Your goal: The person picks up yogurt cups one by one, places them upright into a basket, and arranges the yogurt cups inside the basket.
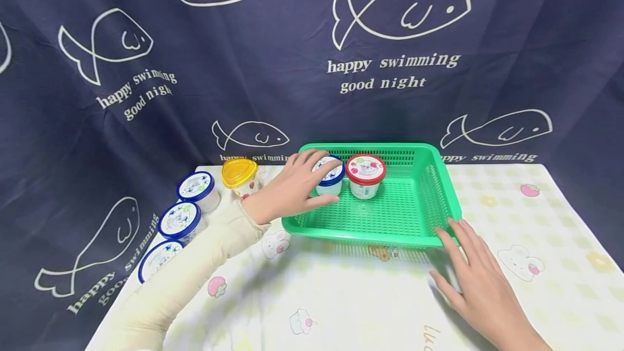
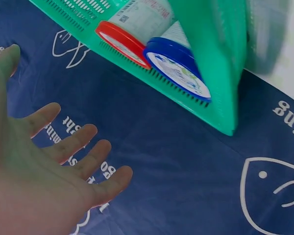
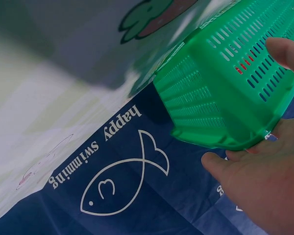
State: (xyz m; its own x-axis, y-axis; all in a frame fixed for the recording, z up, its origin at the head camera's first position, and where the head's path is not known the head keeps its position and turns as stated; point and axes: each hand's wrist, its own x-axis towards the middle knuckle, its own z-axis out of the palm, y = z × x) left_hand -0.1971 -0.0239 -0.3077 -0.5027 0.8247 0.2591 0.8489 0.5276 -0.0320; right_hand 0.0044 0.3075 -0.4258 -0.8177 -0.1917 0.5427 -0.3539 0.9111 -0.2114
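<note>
Over the left end of a green plastic basket, my left hand reaches with fingers spread and nothing held. In the left wrist view that hand is apart from the cups. Inside the basket stand a blue-lidded cup and, to its right, a red-lidded cup. In the head view my left fingers partly hide the blue lid. At the basket's front right corner, my right hand has extended fingers touching the rim. The right wrist view shows that hand beside the basket's corner.
Left of the basket stand a yellow-lidded cup and three blue-lidded cups, the farthest cup near the table's back edge. A patterned cloth covers the table. A dark blue fish-print curtain hangs behind.
</note>
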